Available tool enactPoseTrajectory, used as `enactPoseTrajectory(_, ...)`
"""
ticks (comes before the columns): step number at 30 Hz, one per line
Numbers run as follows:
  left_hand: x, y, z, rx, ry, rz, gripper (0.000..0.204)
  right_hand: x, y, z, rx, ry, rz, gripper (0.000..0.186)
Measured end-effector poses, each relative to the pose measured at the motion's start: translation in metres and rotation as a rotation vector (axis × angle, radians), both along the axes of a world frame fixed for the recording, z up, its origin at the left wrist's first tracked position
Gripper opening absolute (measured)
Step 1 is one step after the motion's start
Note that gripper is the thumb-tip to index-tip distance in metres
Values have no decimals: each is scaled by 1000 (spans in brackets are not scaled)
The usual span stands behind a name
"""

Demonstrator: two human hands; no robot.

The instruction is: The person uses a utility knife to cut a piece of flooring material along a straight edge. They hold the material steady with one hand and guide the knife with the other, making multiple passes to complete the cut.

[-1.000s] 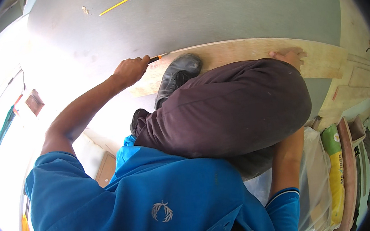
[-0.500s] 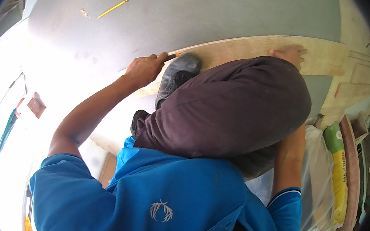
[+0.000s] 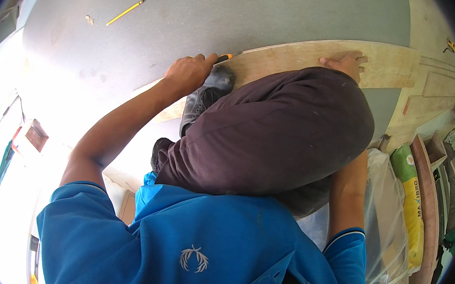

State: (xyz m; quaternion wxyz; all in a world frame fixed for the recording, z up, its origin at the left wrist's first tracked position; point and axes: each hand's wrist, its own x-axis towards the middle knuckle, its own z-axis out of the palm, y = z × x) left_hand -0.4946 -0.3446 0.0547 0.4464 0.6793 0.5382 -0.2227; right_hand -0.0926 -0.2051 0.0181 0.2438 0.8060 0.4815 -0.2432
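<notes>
So there's a lot crowding this spot. A scuffed black leather shoe [image 3: 209, 92] is planted on the long, thin, pale wooden board [image 3: 279, 57], right by the tool hand, and a bent leg in dark brown cloth trousers [image 3: 270, 127] looms over the near side. The board lies left to right across a big smooth grey sheet [image 3: 227, 27]. Far left on that sheet there's a thin yellow pencil [image 3: 125, 12] near some pale crumbs [image 3: 90, 19]. Near right it's cluttered: a green-and-yellow bag [image 3: 410, 201] beside crinkly clear plastic sheeting [image 3: 380, 220].

The left hand [image 3: 191, 74] is wrapped tight around a slim black-and-orange cutter [image 3: 223, 58], its blade pointing right along the board's far edge; can't tell if it's actually touching. The right hand [image 3: 345, 66] is open on the board further right, thumb apart from the fingers, wrist hidden behind the knee. Most of the cutter's handle is inside the fist, the board's left end fades into glare, and the leg covers part of its near edge. Looks like plain light grain, slightly blotchy; the curve could just be the fisheye.
</notes>
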Motion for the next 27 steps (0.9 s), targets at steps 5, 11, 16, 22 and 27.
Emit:
enactPoseTrajectory(5,-5,-5,0,-5,5,2,26,-7,4,3,-10,6,1,138)
enactPoseTrajectory(11,-7,-5,-3,-20,-14,-4,27,5,1,2,8,60,-16,139)
enactPoseTrajectory(16,-20,-11,-4,-14,18,-20,25,2,-2,-1,42,13,29,140)
enactPoseTrajectory(22,-28,-19,-6,-24,33,-27,23,-1,2,13,-11,86,15,141)
enactPoseTrajectory(27,-40,-28,-10,-18,31,-20,21,-4,5,21,-17,11,44,140)
